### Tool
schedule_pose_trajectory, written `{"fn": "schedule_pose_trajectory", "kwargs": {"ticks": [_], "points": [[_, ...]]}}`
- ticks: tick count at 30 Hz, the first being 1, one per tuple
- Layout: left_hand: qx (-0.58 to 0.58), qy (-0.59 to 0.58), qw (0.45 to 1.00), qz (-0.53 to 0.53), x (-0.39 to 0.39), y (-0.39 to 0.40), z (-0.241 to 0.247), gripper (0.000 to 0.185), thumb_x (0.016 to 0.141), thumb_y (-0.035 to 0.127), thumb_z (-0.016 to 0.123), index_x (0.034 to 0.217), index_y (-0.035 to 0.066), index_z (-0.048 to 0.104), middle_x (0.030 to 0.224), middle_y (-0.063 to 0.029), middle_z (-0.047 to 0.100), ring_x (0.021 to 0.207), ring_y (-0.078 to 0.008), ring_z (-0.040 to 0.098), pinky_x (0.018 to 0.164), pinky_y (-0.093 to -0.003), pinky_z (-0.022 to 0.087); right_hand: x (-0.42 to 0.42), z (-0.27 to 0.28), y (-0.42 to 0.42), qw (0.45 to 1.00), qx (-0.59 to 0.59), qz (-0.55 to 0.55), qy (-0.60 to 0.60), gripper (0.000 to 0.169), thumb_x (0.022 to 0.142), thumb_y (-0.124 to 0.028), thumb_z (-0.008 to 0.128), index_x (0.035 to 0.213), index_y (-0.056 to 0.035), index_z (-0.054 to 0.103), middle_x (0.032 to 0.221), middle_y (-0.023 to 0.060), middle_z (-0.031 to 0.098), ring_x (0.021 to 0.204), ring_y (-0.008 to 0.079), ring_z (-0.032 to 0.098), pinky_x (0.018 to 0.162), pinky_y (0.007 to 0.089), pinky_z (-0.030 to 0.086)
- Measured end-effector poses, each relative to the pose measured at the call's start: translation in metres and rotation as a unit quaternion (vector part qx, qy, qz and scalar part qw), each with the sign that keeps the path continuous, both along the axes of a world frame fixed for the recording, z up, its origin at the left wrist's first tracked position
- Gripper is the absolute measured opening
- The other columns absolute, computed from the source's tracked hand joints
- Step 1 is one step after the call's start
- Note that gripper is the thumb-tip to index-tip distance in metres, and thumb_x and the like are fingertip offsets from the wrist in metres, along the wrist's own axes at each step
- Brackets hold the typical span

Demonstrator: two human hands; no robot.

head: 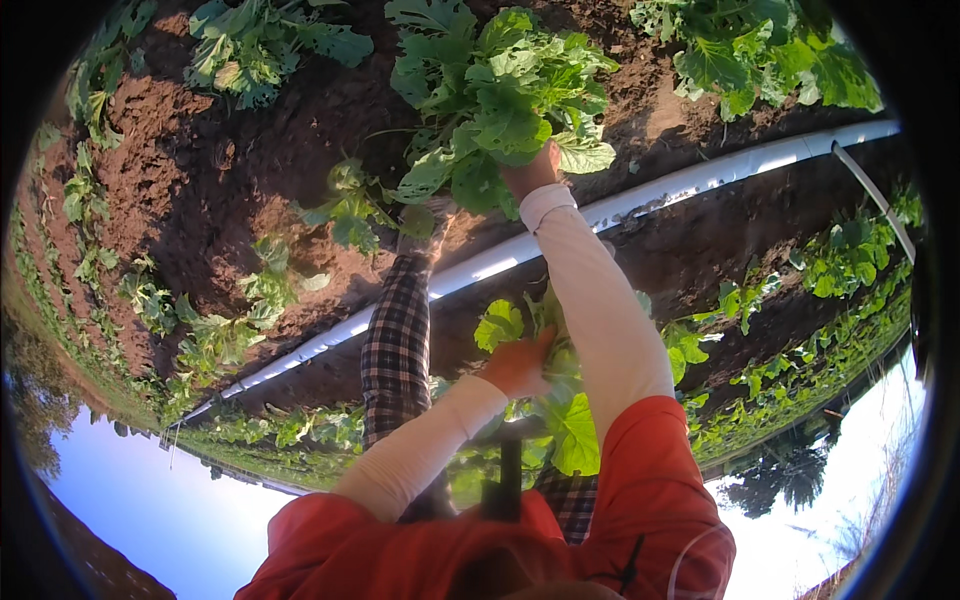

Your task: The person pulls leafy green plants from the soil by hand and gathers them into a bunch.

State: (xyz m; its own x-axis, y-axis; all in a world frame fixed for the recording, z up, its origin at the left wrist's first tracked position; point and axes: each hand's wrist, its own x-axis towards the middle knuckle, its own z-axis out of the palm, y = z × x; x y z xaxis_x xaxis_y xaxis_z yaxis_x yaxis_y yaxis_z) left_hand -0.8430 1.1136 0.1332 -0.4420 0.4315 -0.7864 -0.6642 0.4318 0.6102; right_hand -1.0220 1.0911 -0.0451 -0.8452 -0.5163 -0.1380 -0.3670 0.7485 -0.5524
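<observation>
My left hand (519, 366), at the end of a pale sleeve, is closed around the stems of some broad green leaves (574, 435) held low before my body. Farther out, my right hand (534, 171) reaches into the base of a large leafy brassica plant (502, 105), whose leaves have many holes. Leaves cover most of the fingers of that hand, so its grip cannot be made out. A smaller leafy plant (352, 206) grows to the left of the large one.
A long pale pipe (487, 270) lies across the soil, passing beneath my right forearm and beside my foot (427, 225). A thinner pipe (874, 187) branches off at the right. More leafy plants (274, 45) grow in rows on brown soil (150, 165).
</observation>
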Motion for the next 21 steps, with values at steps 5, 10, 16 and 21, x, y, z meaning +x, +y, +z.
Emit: {"fn": "schedule_pose_trajectory", "kwargs": {"ticks": [5, 10, 16, 21], "points": [[0.004, 0.004, 1.0, 0.029, 0.008, 0.003, -0.004, 0.073, 0.063, 0.032, 0.06, 0.124, 0.012, 0.026, 0.071, -0.0174, 0.057, 0.064, -0.0343, 0.057, 0.056, -0.0425, 0.045, -0.027, 0.007, -0.026, 0.954, 0.07, -0.137, -0.256, 0.041, 0.065, -0.034, 0.063, 0.098, -0.0107, 0.056, 0.094, 0.0123, 0.058, 0.085, 0.028, 0.056, 0.074, 0.0364, 0.045], [0.012, -0.013, 1.0, 0.026, -0.004, -0.004, 0.003, 0.075, 0.062, 0.032, 0.061, 0.125, 0.01, 0.026, 0.073, -0.0189, 0.056, 0.065, -0.0346, 0.057, 0.057, -0.043, 0.045, -0.054, 0.011, -0.04, 0.976, 0.168, -0.049, -0.133, 0.028, 0.067, -0.025, 0.061, 0.091, -0.0108, 0.059, 0.075, 0.0122, 0.061, 0.075, 0.0316, 0.058, 0.068, 0.0398, 0.045], [-0.005, -0.013, 1.0, -0.008, -0.009, -0.008, 0.005, 0.079, 0.06, 0.032, 0.063, 0.126, 0.009, 0.026, 0.073, -0.0186, 0.056, 0.066, -0.0343, 0.057, 0.058, -0.0423, 0.046, -0.025, -0.026, 0.011, 0.975, -0.032, -0.114, -0.186, 0.037, 0.082, -0.032, 0.045, 0.11, -0.0073, 0.051, 0.111, 0.0137, 0.051, 0.102, 0.0316, 0.047, 0.086, 0.0398, 0.037], [0.002, -0.012, 1.0, 0.016, -0.007, -0.008, 0.005, 0.081, 0.06, 0.032, 0.064, 0.127, 0.008, 0.025, 0.073, -0.0186, 0.057, 0.066, -0.0343, 0.057, 0.057, -0.0419, 0.046, 0.009, -0.032, 0.027, 0.965, 0.0, -0.089, -0.248, 0.051, 0.082, -0.038, 0.045, 0.121, -0.0063, 0.041, 0.126, 0.0136, 0.04, 0.116, 0.0324, 0.035, 0.098, 0.0388, 0.027]]}}
